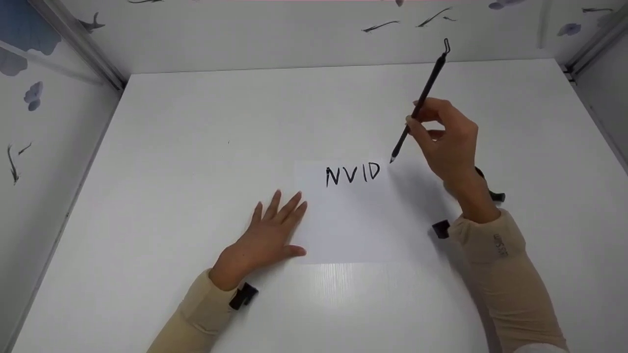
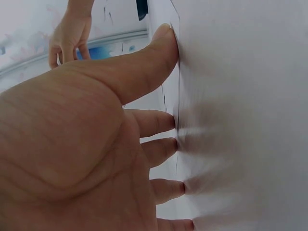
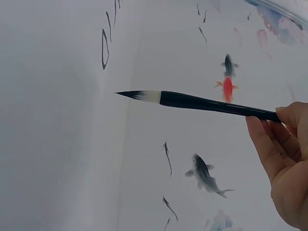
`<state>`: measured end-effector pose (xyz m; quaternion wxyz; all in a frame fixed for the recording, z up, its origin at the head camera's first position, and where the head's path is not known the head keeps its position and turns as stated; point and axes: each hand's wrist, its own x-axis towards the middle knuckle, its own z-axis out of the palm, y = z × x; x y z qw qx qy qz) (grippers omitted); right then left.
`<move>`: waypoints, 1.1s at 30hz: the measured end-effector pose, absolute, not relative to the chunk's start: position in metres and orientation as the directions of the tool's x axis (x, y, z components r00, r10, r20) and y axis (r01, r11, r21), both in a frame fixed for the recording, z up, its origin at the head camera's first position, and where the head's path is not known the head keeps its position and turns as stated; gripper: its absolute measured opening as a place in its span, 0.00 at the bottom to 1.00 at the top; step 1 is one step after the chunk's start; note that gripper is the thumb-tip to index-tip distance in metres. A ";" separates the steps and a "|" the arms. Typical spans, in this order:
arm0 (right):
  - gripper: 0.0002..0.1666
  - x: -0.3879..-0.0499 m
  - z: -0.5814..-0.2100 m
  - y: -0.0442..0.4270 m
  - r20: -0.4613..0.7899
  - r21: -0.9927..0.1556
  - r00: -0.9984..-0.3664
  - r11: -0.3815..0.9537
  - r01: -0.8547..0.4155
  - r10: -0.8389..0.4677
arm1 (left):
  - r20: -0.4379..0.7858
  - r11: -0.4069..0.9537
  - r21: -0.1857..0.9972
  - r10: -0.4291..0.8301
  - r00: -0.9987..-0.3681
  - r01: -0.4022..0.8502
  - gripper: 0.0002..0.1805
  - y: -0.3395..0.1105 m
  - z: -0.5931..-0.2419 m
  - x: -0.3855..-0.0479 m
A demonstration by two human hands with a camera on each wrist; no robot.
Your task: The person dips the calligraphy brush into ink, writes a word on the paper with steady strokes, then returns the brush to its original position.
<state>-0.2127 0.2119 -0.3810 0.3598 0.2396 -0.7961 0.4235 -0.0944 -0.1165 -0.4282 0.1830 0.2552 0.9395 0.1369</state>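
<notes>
A white sheet of paper point(image 1: 343, 225) lies on the white table, with black letters "NVID" point(image 1: 353, 174) near its top edge. My right hand point(image 1: 449, 139) pinches a dark brush point(image 1: 427, 90) between thumb and fingers, its tip just right of the "D". In the right wrist view the brush point(image 3: 202, 103) has a black-inked tip and pale upper bristles, clear of the surface; the hand point(image 3: 288, 159) grips the handle. My left hand point(image 1: 265, 242) rests with spread fingers on the paper's left edge; in the left wrist view the fingertips and thumb of this hand point(image 2: 72, 144) touch the edge.
White panels with painted fish and blue-purple flowers point(image 1: 34, 95) stand behind and beside the table point(image 1: 171, 147). Black wrist-worn devices point(image 1: 244, 296) show at both sleeves. Behind the left hand, the left wrist view shows the other hand point(image 2: 72, 33).
</notes>
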 end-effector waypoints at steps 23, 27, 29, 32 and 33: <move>0.16 -0.205 -0.377 0.195 0.757 -0.518 -0.649 0.535 -0.667 -0.076 | -0.282 0.837 0.362 0.518 -0.807 0.411 0.49 -0.117 -0.431 -0.095; 0.15 -0.203 -0.374 0.194 0.759 -0.509 -0.646 0.539 -0.671 -0.087 | -0.289 0.842 0.355 0.513 -0.808 0.407 0.49 -0.116 -0.431 -0.095; 0.15 -0.202 -0.372 0.193 0.761 -0.502 -0.642 0.541 -0.675 -0.096 | -0.289 0.842 0.351 0.514 -0.808 0.410 0.49 -0.116 -0.430 -0.096; 0.15 -0.200 -0.369 0.192 0.760 -0.499 -0.640 0.530 -0.686 -0.112 | -0.281 0.835 0.372 0.518 -0.808 0.406 0.49 -0.116 -0.429 -0.095; 0.15 -0.199 -0.368 0.192 0.759 -0.499 -0.640 0.525 -0.690 -0.120 | -0.280 0.833 0.376 0.519 -0.808 0.404 0.49 -0.116 -0.429 -0.095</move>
